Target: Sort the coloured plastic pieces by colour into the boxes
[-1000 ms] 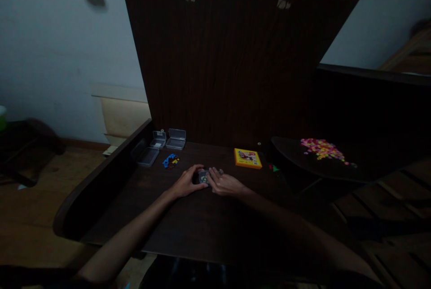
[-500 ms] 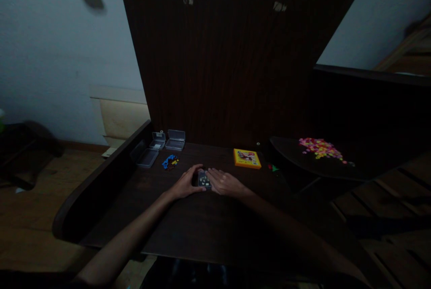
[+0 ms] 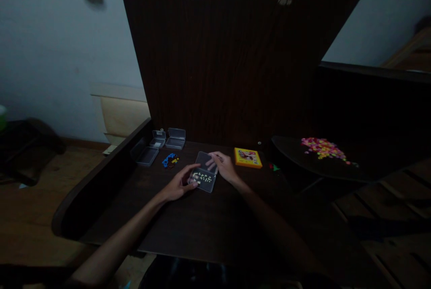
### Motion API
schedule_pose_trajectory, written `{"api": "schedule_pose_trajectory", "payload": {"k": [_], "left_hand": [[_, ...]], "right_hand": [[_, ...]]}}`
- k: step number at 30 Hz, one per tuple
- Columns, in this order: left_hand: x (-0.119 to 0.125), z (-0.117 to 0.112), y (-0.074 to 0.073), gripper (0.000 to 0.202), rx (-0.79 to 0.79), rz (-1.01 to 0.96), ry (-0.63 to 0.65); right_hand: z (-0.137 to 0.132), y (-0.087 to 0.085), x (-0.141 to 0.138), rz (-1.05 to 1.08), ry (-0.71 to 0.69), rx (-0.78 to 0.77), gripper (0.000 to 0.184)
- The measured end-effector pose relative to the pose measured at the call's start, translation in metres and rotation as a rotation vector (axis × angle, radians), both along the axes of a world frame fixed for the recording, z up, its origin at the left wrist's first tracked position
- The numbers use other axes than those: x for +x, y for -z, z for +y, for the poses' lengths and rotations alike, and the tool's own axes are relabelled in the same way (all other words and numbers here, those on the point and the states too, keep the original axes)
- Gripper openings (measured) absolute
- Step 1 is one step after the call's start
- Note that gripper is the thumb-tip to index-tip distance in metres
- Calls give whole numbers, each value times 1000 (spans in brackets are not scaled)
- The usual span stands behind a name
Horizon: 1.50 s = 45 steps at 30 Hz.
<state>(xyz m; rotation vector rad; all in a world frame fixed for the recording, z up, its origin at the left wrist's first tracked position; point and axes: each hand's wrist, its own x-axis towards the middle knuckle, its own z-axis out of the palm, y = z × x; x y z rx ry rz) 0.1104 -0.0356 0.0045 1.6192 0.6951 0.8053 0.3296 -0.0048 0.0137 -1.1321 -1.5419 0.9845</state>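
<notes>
A clear plastic box [image 3: 208,186] lies open in front of me, its lid tilted back on the far side. Small pale pieces [image 3: 204,177] are scattered inside it. My left hand [image 3: 179,184] grips the box by its left edge, thumb at the near side. At the far right, my right hand [image 3: 225,166] holds the lid [image 3: 203,158], and its fingers show through the clear plastic. Beyond my left hand lies a small heap of blue and yellow pieces [image 3: 170,160] on the dark table.
Several open clear boxes [image 3: 175,142] stand at the back left. A yellow-orange flat box [image 3: 248,157] sits right of my hands, with small green and red pieces [image 3: 274,167] beside it. Pink and yellow bits [image 3: 323,148] are heaped on a raised shelf [image 3: 292,154] at the right.
The box's lid has swung open, away from me. My right hand has moved from over the box to the lid at its far right; my left hand stays at the left edge.
</notes>
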Motion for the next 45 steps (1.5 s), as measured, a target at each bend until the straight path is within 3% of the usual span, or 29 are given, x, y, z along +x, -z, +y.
{"api": "schedule_pose_trajectory", "payload": {"k": [4, 8, 13, 18, 21, 32, 38, 45], "left_hand": [[-15, 4, -2, 72, -52, 26, -15], [-34, 15, 2, 74, 6, 42, -272], [-68, 29, 2, 74, 252, 194, -579], [-91, 39, 1, 66, 649, 430, -758], [-98, 43, 3, 63, 805, 531, -739], [-107, 49, 14, 51, 1150, 771, -580], [-116, 52, 21, 49, 1248, 877, -448], [-119, 47, 16, 55, 1331, 945, -323]], "right_hand": [[15, 5, -19, 66, -44, -60, 47], [17, 21, -26, -40, 59, 0, 41], [1, 41, -15, -308, -1, 83, 35], [-17, 48, -10, -582, -102, 206, 41], [-20, 50, -11, -648, -109, 234, 46], [-22, 52, -12, -674, -89, 284, 48], [-22, 52, -12, -682, -82, 316, 46], [-23, 49, -13, -694, -88, 339, 43]]}}
